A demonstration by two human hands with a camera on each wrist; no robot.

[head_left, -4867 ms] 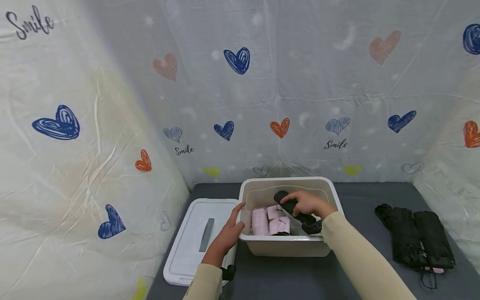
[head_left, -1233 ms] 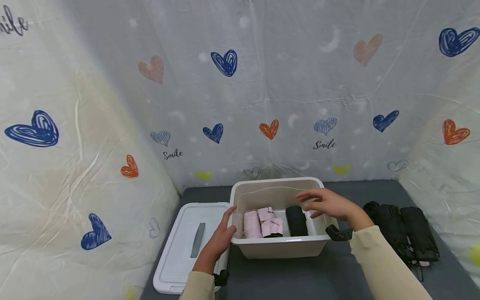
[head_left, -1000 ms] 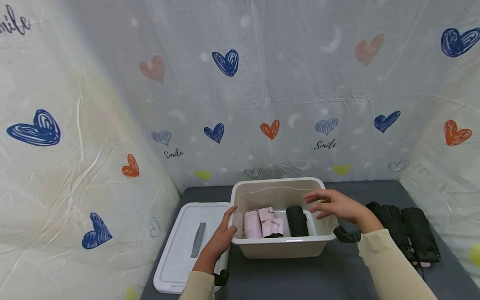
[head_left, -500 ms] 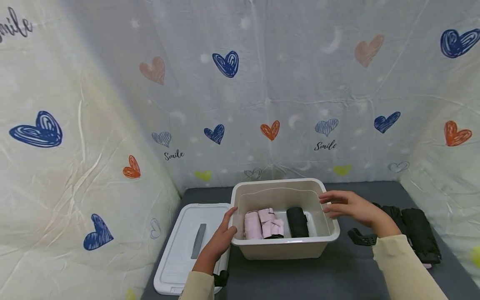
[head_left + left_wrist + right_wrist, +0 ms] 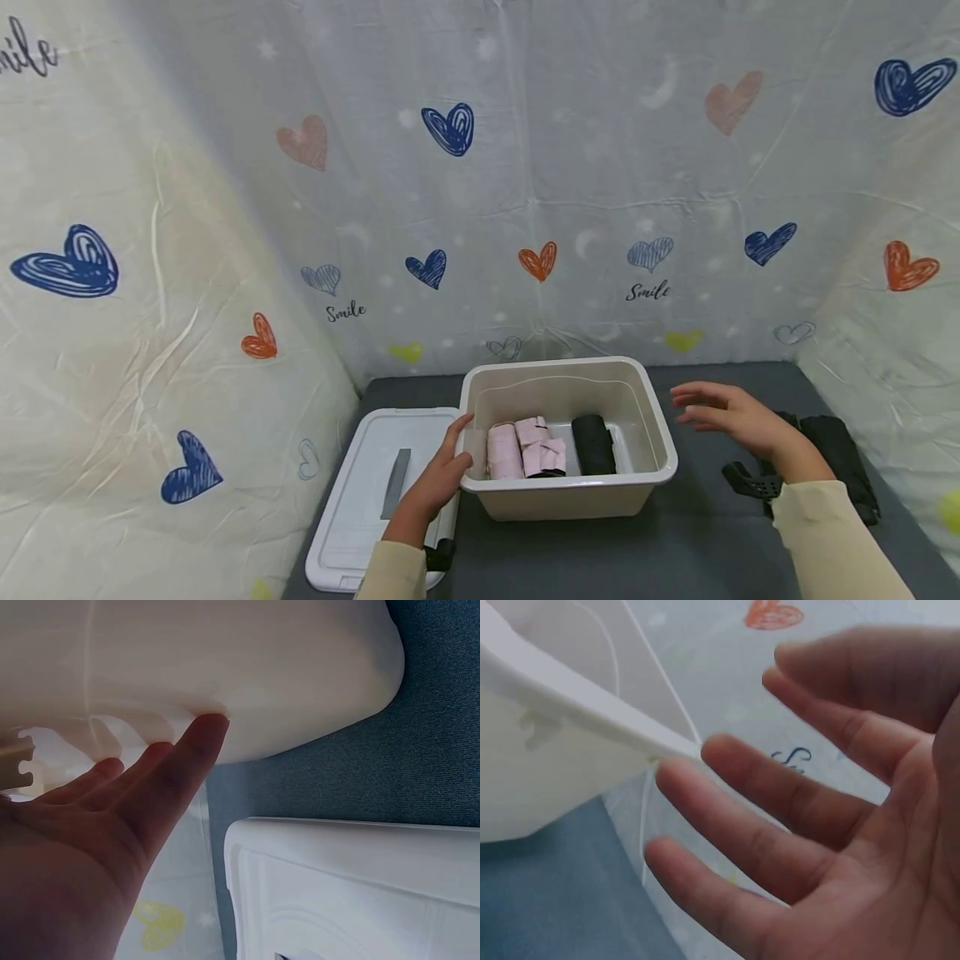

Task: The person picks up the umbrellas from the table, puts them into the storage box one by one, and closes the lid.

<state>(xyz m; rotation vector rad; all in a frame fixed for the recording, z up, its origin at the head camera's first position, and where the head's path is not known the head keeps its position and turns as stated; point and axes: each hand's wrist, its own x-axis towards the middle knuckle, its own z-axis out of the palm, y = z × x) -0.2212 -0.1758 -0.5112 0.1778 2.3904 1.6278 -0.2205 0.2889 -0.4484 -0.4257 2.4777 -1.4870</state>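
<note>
A beige plastic storage box (image 5: 558, 502) stands uncovered on the dark table. Inside it lie rolled pink bundles (image 5: 504, 452) on the left and one black rolled bundle (image 5: 593, 445) nearer the middle. My left hand (image 5: 437, 479) touches the box's left side; in the left wrist view its straight fingers (image 5: 176, 780) rest against the outer wall. To the right of the box hovers my right hand (image 5: 738, 417), with nothing in it. The right wrist view shows its fingers (image 5: 727, 817) spread and relaxed, apart from the box rim.
A white lid (image 5: 360, 517) with a grey handle lies flat left of the box, partly under my left arm. More black bundles (image 5: 843, 467) lie at the right, partly hidden by my right hand and wrist. A heart-printed curtain (image 5: 562, 192) hangs behind and beside the table (image 5: 570, 558).
My right hand held the black bundle inside the box earlier. It has let go and moved right, out past the box's right rim. The left hand stays at the box's left side.
</note>
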